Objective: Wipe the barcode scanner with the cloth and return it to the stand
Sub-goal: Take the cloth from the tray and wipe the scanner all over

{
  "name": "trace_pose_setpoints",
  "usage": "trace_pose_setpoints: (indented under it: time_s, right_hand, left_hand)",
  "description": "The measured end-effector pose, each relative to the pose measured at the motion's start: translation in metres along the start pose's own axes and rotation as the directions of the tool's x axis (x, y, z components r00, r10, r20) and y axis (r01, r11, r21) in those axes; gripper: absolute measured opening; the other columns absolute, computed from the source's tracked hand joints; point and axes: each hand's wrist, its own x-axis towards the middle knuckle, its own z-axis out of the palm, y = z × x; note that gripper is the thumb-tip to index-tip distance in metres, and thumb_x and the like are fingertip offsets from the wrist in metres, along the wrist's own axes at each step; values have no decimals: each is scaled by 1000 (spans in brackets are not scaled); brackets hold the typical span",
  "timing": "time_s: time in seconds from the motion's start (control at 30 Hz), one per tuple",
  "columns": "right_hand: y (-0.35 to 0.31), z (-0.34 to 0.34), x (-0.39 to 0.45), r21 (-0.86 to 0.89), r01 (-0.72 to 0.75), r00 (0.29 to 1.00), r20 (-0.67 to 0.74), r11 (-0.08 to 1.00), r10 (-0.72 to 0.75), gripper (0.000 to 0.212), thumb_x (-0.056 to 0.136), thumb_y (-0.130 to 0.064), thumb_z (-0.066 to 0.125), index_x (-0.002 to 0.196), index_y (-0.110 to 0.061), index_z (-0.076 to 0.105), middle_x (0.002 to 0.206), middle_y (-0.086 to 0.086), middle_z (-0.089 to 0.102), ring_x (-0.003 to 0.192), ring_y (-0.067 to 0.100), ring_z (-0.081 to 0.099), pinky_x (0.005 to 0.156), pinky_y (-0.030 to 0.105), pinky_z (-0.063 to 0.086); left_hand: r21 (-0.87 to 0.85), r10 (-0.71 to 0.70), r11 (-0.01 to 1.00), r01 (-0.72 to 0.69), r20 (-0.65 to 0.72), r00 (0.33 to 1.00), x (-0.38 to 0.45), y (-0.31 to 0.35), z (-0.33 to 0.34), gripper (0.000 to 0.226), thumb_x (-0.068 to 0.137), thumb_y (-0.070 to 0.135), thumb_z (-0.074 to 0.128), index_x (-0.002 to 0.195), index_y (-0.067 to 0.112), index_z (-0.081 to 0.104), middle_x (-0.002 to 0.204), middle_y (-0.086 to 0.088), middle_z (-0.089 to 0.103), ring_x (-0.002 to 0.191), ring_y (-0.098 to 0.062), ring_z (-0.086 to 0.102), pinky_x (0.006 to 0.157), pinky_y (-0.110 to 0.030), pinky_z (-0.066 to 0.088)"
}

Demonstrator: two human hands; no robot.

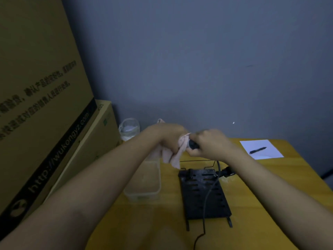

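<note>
My right hand (210, 144) grips the black barcode scanner (193, 146), held in the air above the far end of the stand. Most of the scanner is hidden by my fingers. My left hand (166, 137) holds a pale pink cloth (173, 156) pressed against the scanner's exposed end; the cloth's loose part hangs down. The black slotted stand (205, 195) lies flat on the yellow table (270, 204) below both hands. The scanner's dark cable (207, 199) drops from my right hand across the stand toward the table's near edge.
A clear plastic container (144, 184) sits left of the stand. A clear jar (128, 129) stands at the back by the wall. White paper (262, 149) with a black pen (257, 150) lies at the back right. Large cardboard boxes (41, 105) are stacked on the left.
</note>
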Motion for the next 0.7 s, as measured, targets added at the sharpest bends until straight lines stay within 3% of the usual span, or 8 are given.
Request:
trace_pose_setpoints:
  time_s: [0.1,0.17,0.27,0.33,0.47,0.57,0.63,0.7]
  right_hand:
    - [-3,14,-1,-178,138,990,1,974,-140,27,67,-31,73,56,-13,55,48,3,57,38,21,51,30,22,35]
    - [3,21,-1,-158,159,987,-7,974,-162,28,71,-31,70,57,-12,55,48,4,57,39,23,52,32,23,33]
    - [7,27,0,125,-13,1000,11,992,12,31,85,-30,57,63,-12,44,53,6,47,48,25,46,46,31,28]
    - [7,33,-3,390,-175,984,111,904,143,35,88,-28,53,62,-12,37,53,6,37,49,22,37,50,34,25]
    - [0,33,-5,818,-437,894,346,375,286,35,91,-23,47,59,-11,42,53,8,36,48,15,31,49,28,23]
    - [-9,38,-5,845,-535,795,509,-16,329,43,92,-21,43,50,-14,38,49,2,36,43,12,29,44,23,23]
    - [-12,43,-6,831,-538,756,551,-143,353,44,93,-24,43,50,-17,37,50,0,35,43,10,29,43,21,23]
    - [-11,49,-7,821,-523,734,570,-230,368,40,92,-24,44,53,-18,36,52,-2,33,43,10,27,42,20,22]
  left_hand:
    - [-89,-59,993,77,190,980,-2,-3,3,24,65,18,70,86,9,62,76,-8,61,71,-28,59,61,-39,52]
    - [-105,-38,993,54,156,987,0,-2,8,17,71,14,66,85,7,58,77,-11,59,69,-26,53,61,-37,47]
    - [9,-32,999,32,-5,999,4,-1,18,11,81,15,58,88,11,50,92,-15,65,74,-26,53,62,-37,43]
    - [105,-29,994,38,-89,996,2,6,19,15,83,14,55,95,7,52,96,-14,66,79,-28,58,61,-35,39]
    - [110,-70,989,99,-244,967,5,10,28,13,78,8,54,73,12,43,79,-6,57,82,-28,60,61,-37,39]
    - [83,-98,988,132,-330,939,12,7,39,30,67,10,60,97,14,56,73,7,50,85,-26,60,53,-28,38]
    - [38,-103,992,122,-321,941,9,5,50,41,70,8,63,110,12,55,100,0,61,112,-26,56,76,-30,46]
    - [84,-22,995,60,-399,917,1,3,60,59,76,7,58,133,8,43,137,-9,50,133,-25,42,106,-32,35]
